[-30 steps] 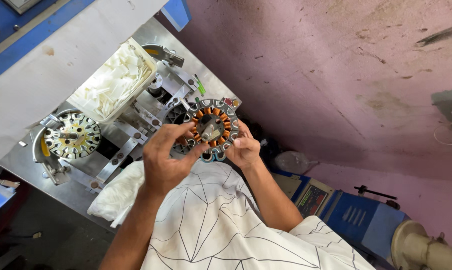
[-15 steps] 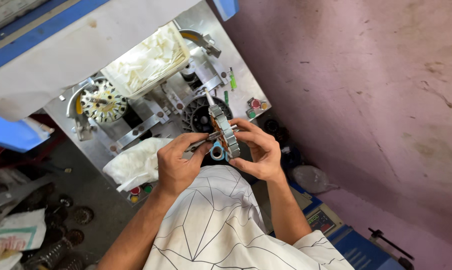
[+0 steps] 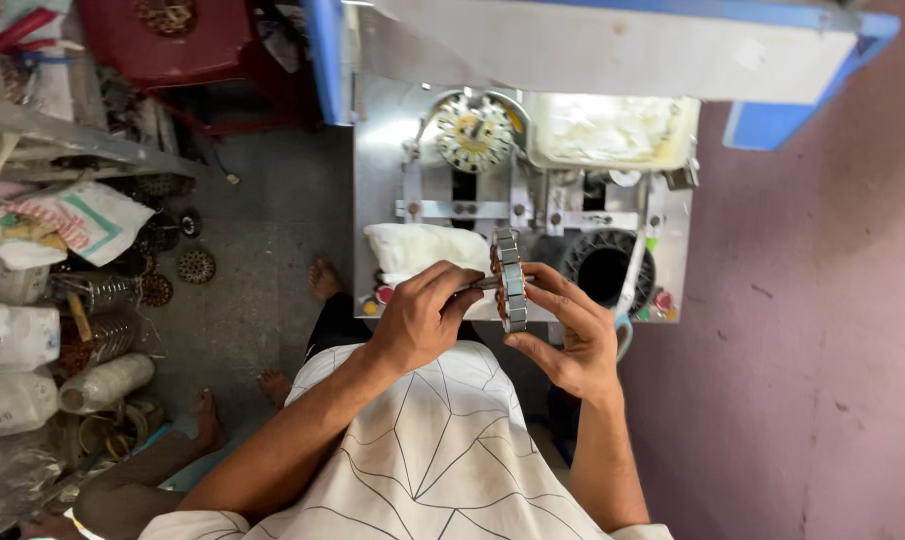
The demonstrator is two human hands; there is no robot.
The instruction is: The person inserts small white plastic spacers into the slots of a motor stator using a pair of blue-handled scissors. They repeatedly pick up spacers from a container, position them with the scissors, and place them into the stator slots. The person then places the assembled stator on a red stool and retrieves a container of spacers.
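Copper windings show along the rim of a ring-shaped stator point(image 3: 510, 280), held edge-on between both hands just above the person's lap. The right hand point(image 3: 570, 335) cups it from the right side, fingers curled round the lower rim and thumb across the outer face. The left hand point(image 3: 420, 318) is closed on a thin metal tool point(image 3: 477, 285), whose tip meets the stator's left face. Just beyond the left hand, a white cloth point(image 3: 420, 246) lies on the metal worktop point(image 3: 372, 190). Beyond the right hand, a round black opening point(image 3: 604, 268) sits in the worktop, with small coloured buttons near its edge. Farther off, a second wound stator point(image 3: 472, 130) is mounted on the machine, and to its right stands a tray of white material point(image 3: 612, 130). Far left of the hands, bags and bottles crowd the floor.
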